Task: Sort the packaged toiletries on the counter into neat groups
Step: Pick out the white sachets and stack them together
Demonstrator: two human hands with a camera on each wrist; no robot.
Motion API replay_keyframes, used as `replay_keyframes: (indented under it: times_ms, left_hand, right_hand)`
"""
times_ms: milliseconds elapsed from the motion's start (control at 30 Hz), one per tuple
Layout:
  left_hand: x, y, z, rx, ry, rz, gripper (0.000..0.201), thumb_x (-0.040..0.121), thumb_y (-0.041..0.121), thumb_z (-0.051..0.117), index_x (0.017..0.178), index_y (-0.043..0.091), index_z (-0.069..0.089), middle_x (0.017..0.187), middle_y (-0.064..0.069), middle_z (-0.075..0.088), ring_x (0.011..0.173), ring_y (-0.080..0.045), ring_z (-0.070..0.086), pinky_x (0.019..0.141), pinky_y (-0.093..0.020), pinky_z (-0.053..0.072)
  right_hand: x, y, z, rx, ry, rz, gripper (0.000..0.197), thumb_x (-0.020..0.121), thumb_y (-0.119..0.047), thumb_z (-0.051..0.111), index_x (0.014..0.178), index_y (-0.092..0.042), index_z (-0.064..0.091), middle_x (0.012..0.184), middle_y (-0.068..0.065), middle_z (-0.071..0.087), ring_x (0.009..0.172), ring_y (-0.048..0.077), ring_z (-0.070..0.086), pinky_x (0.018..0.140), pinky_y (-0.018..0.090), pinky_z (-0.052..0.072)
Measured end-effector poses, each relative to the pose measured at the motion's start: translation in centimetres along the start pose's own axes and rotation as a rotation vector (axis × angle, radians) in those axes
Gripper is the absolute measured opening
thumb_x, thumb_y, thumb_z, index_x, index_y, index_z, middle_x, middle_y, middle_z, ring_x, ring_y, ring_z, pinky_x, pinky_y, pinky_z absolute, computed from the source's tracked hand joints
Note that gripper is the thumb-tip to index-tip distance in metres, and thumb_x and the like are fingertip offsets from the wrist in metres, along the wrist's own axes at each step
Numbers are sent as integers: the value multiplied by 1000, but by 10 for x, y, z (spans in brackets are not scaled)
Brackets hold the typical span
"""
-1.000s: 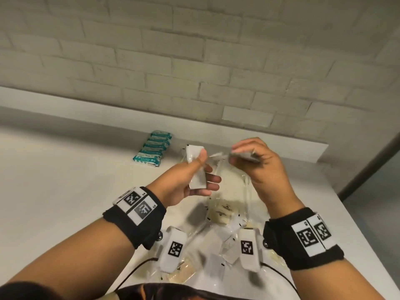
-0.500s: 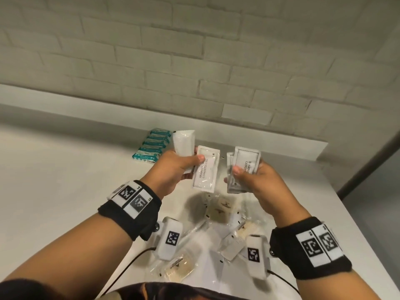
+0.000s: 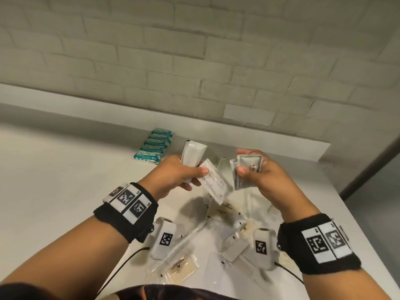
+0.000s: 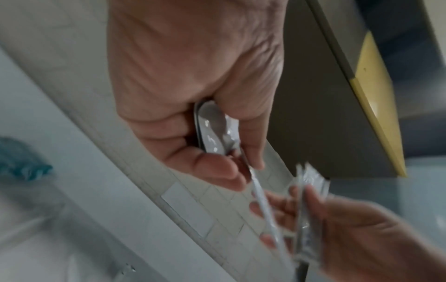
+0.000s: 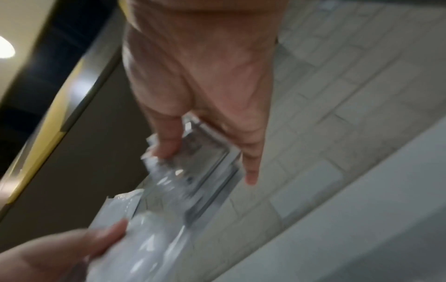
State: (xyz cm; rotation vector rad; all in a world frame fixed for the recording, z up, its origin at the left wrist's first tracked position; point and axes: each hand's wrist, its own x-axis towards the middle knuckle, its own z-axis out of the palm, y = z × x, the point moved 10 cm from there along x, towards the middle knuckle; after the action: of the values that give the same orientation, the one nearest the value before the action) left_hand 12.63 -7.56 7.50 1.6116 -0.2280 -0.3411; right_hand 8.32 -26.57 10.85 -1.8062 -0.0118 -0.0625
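Above the counter my left hand grips a plain white packet that sticks up, and its thumb pinches a flat white printed sachet tilted down to the right. In the left wrist view that sachet shows edge-on under the left hand. My right hand holds a small stack of white sachets between thumb and fingers, close beside the left one; in the blurred right wrist view the stack lies under the right hand. A loose pile of clear-wrapped toiletries lies on the counter below both hands.
A row of several teal-and-white packets is lined up at the back of the white counter by the brick wall. The counter's right edge drops to a grey floor. Clear packets with beige contents lie near my body.
Both hands have stayed close together above the pile. The left hand's printed sachet has tilted from upright to slanting down toward the right hand, and the right hand's stack has turned slightly.
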Motion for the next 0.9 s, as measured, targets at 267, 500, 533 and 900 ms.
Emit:
replay_keyframes:
  times_ms: [267, 500, 533, 900]
  left_hand:
    - [-3, 2, 25, -206, -86, -57, 15, 95, 17, 56, 100, 10, 68, 86, -5, 73, 74, -18, 69, 61, -29, 58]
    - [-16, -7, 37, -175, -241, -96, 21, 91, 23, 59, 107, 13, 68, 98, -12, 75, 86, -29, 73, 61, -27, 59]
    - [-18, -6, 42, -137, -269, -77, 24, 86, 28, 61, 104, 14, 68, 93, -9, 76, 83, -26, 74, 58, -26, 58]
    - [-6, -8, 11, -342, -37, -132, 22, 87, 17, 66, 109, 13, 69, 94, -6, 75, 73, -11, 69, 53, -16, 49]
  right_hand:
    - [-6, 9, 40, -356, -130, 77, 54, 80, -9, 75, 120, -26, 43, 104, 1, 65, 80, 16, 66, 55, 28, 53]
    - [0, -1, 29, 437, -86, 111, 53, 65, 11, 71, 115, -3, 57, 94, 14, 71, 77, 24, 71, 62, 33, 60]
    - [0, -5, 37, 463, -134, 120, 48, 63, 10, 71, 109, -3, 60, 91, 14, 72, 75, 25, 71, 62, 34, 60]
    - [-15, -41, 37, -332, -164, -449, 33, 65, 14, 78, 86, -11, 77, 115, 0, 63, 106, 0, 60, 88, 15, 49]
